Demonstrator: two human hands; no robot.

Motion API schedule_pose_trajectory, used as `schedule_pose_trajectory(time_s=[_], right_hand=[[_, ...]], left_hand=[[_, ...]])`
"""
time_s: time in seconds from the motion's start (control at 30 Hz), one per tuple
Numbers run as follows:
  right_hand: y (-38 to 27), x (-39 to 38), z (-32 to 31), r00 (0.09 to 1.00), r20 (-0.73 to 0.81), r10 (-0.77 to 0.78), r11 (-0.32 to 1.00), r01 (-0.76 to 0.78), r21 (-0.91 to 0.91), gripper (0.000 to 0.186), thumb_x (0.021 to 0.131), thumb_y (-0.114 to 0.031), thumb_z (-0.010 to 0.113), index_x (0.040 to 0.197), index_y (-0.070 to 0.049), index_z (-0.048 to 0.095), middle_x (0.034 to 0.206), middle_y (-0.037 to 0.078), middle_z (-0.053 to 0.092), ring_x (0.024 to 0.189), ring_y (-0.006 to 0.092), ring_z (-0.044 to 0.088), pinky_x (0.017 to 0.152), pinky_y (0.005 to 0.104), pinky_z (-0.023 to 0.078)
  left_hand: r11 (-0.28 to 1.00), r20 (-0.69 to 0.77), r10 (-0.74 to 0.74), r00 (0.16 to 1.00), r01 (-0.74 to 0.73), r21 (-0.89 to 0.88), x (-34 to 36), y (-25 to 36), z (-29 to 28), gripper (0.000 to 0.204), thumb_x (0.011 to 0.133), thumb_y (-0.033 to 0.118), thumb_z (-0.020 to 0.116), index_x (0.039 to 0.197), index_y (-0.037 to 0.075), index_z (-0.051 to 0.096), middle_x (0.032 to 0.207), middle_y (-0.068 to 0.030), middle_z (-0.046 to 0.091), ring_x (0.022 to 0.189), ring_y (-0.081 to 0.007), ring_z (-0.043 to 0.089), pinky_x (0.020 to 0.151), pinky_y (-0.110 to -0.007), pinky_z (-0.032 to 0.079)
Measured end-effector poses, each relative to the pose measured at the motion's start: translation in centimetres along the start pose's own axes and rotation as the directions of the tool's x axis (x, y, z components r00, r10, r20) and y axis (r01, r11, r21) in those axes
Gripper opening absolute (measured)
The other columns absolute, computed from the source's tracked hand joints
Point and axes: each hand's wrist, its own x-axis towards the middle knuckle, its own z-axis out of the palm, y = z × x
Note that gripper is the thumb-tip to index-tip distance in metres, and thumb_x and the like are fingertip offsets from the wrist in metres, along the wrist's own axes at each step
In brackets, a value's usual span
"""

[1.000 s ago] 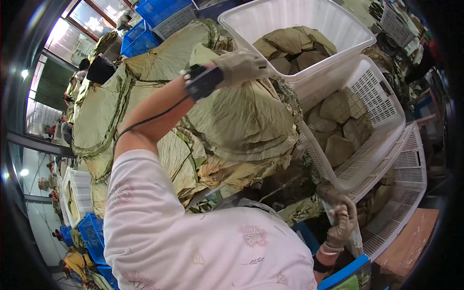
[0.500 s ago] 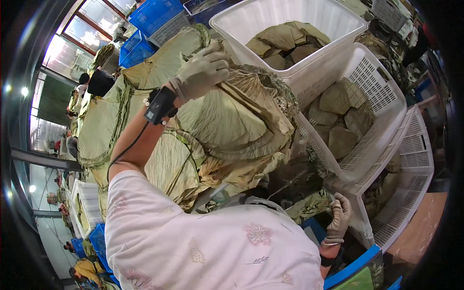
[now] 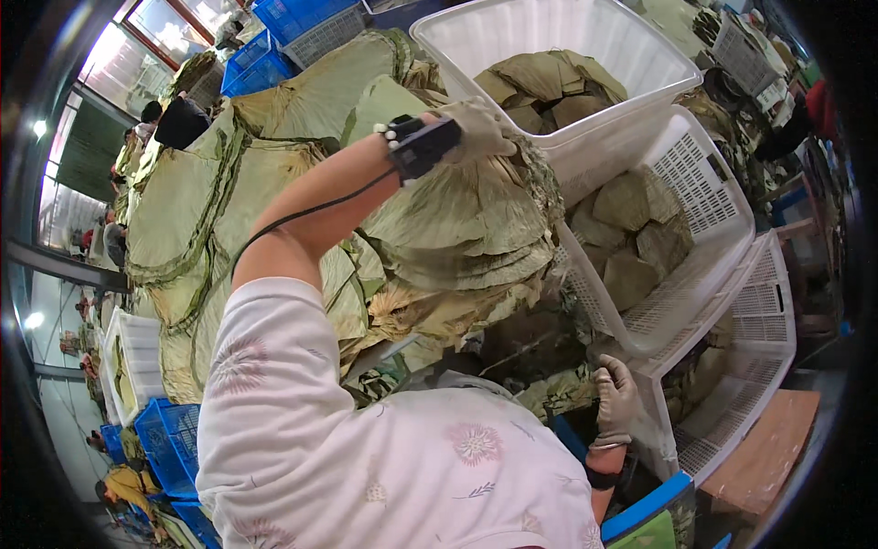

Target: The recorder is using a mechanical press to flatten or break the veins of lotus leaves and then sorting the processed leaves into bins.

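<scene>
Large dried, fan-shaped leaves (image 3: 457,220) lie stacked in front of me, greenish-tan and pleated, with ragged edges. My left hand (image 3: 477,130), in a pale glove, reaches across the stack to its upper right edge. Its fingers bend down onto the edge of a top leaf and appear closed on it; the fingertips are partly blurred. A black device with a cable is strapped to my left wrist. My right hand (image 3: 616,395), also gloved, hovers at the lower right beside a white crate. Its fingers are loosely bent, apart from the thumb, with nothing visible in them.
A white tub (image 3: 558,128) holding cut leaf pieces stands at the upper right. White perforated crates (image 3: 722,197) with more pieces are below it. More leaf stacks (image 3: 178,215) spread left. Blue crates (image 3: 169,430) stand lower left, a wooden board (image 3: 764,448) lower right. Several people are in the background.
My left hand has swept right across the stack, and the top leaf now lies more spread beneath my forearm. My right hand stays beside the crate, fingers still bent.
</scene>
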Motion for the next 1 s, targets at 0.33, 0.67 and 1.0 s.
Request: schedule_pose_trajectory(time_s=[0.33,0.67,1.0], right_hand=[[2.1,-0.4,-1.4,0.998,-0.068,-0.007,0.998,0.003,-0.055,0.028,0.096,-0.014,0.065,0.119,0.003,0.067,0.107,0.007,0.07,0.095,0.0138,0.063,0.088,0.0302,0.052],[0.1,0.4,-1.1,0.99,0.02,-0.138,0.973,0.139,-0.183,0.026,0.092,-0.014,0.067,0.115,-0.001,0.071,0.098,0.003,0.072,0.088,0.0126,0.064,0.083,0.0296,0.053],[-9.7,2.9,1.2,0.857,0.344,-0.385,0.864,0.203,0.461,0.079,0.09,-0.031,0.079,0.153,-0.007,0.038,0.143,0.003,0.05,0.123,0.0158,0.049,0.104,0.0293,0.041]], left_hand=[[0.999,-0.533,0.038,0.845,-0.038,0.012,-9.7,-3.3,-2.5,0.026,0.067,0.018,0.079,0.087,0.01,0.064,0.094,-0.0044,0.066,0.1,-0.0269,0.063,0.097,-0.041,0.049],[0.777,-0.551,-0.598,0.581,0.255,-0.575,-11.7,-1.9,-14.9,0.043,0.069,0.019,0.088,0.105,0.005,0.069,0.093,-0.0081,0.074,0.083,-0.0216,0.07,0.073,-0.035,0.054],[0.354,-0.617,-0.786,0.037,-0.791,-0.499,7.9,9.3,-10.7,0.104,0.083,0.013,0.083,0.162,0.017,0.016,0.159,-0.0063,0.032,0.143,-0.0173,0.033,0.121,-0.039,0.028]])
